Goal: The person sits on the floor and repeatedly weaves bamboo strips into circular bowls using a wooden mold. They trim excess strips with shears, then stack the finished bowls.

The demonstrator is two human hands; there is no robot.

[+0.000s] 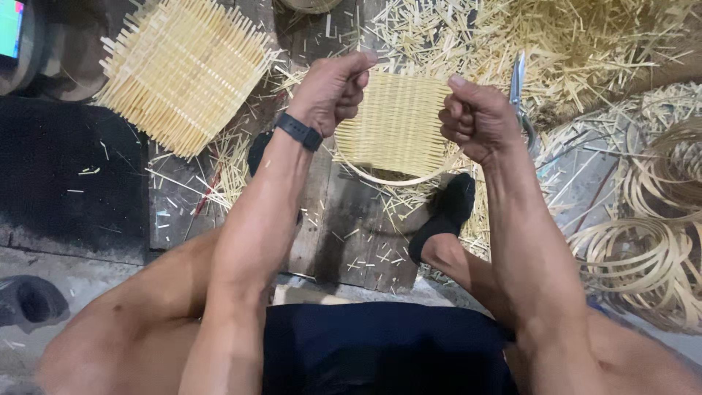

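So both hands were fisted over a small woven basket on the wooden floor: left hand gripping its left edge, right hand its right edge. Scissors lay just right, another woven piece far left.

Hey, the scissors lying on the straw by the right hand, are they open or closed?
Closed, it seems: the scissors show one narrow blade line, though the right hand hides the handles.

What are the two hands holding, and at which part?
Both the left hand and right hand grip the woven basket at its upper side edges.
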